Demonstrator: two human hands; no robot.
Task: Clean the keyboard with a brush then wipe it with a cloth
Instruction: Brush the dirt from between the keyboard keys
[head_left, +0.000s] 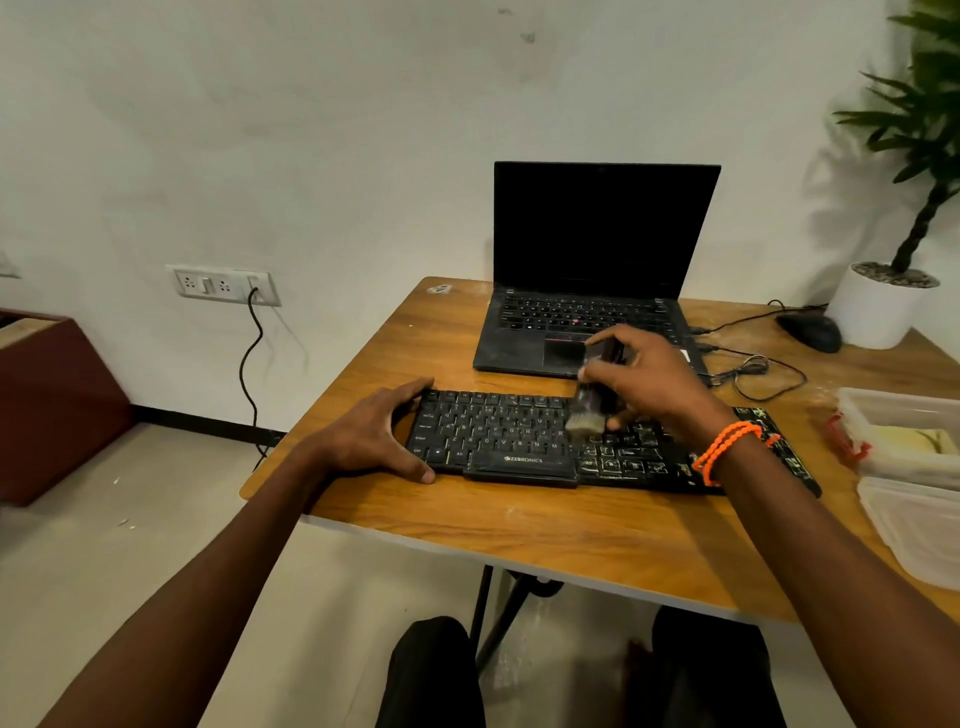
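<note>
Black and dusty, the keyboard lies on the wooden table with its long axis running from about 9 o'clock to 3 o'clock, the right end dipping slightly toward the viewer; its lettered front edge, marked ZEBRONICS, faces 6 o'clock, and pale dust shows thickest over the right half. At its 9 o'clock end the left hand cups the short edge, thumb along the near corner and fingers curled over the far corner; the hand holds the keyboard. Over the middle of the keys the right hand grips the brush; the brush stands nearly upright, dark handle tilted toward 12 o'clock, pale bristles pointing down and touching the keys; an orange bracelet circles that wrist. Toward 12 o'clock, just beyond the keyboard, sits an open laptop, screen dark; only a narrow strip of bare table lies between them. At 2 o'clock a mouse and loose cables lie near a white plant pot. At 3 o'clock, near the keyboard's right end, plastic containers crowd the table edge. Toward 6 o'clock a broad band of bare wood runs to the near edge; the table's left edge lies close beside the left hand.
</note>
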